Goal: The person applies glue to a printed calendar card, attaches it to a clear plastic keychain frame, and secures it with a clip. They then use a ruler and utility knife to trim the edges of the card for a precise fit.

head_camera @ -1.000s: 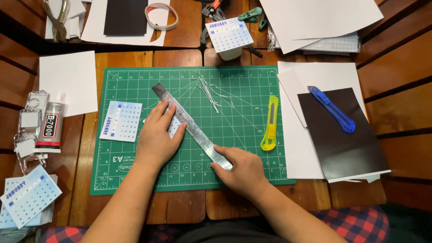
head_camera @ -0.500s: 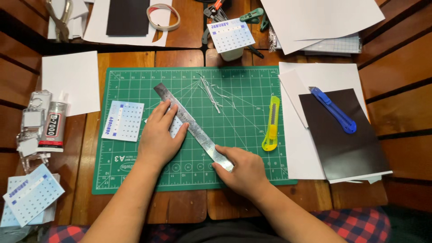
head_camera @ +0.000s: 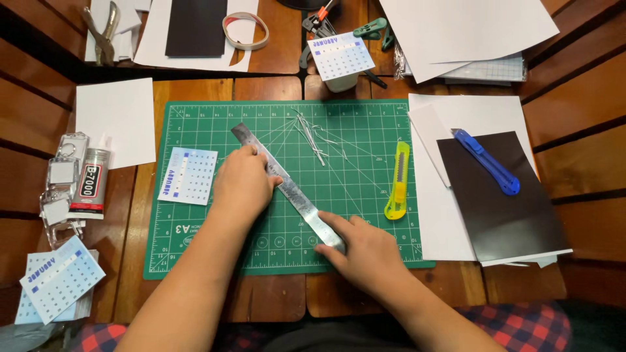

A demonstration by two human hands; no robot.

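Observation:
A steel ruler (head_camera: 287, 184) lies diagonally on the green cutting mat (head_camera: 365, 124). My left hand (head_camera: 242, 184) presses down on the ruler's upper half, fingers over its edge. My right hand (head_camera: 360, 251) rests on the ruler's lower end near the mat's front edge. A small printed calendar card (head_camera: 188, 175) lies on the mat just left of my left hand. Thin paper slivers (head_camera: 313, 138) are scattered near the mat's top middle. A yellow utility knife (head_camera: 398, 180) lies on the mat to the right of the ruler.
A blue utility knife (head_camera: 486, 161) rests on black and white sheets (head_camera: 502, 202) at right. A glue tube (head_camera: 92, 183) and clear keychain frames (head_camera: 62, 171) lie at left, calendar cards (head_camera: 59, 277) at bottom left. Tape roll (head_camera: 245, 29), pliers (head_camera: 102, 29) and paper lie beyond the mat.
Both hands and the ruler stay nearly where they were; my left hand's fingers have settled slightly over the ruler's edge.

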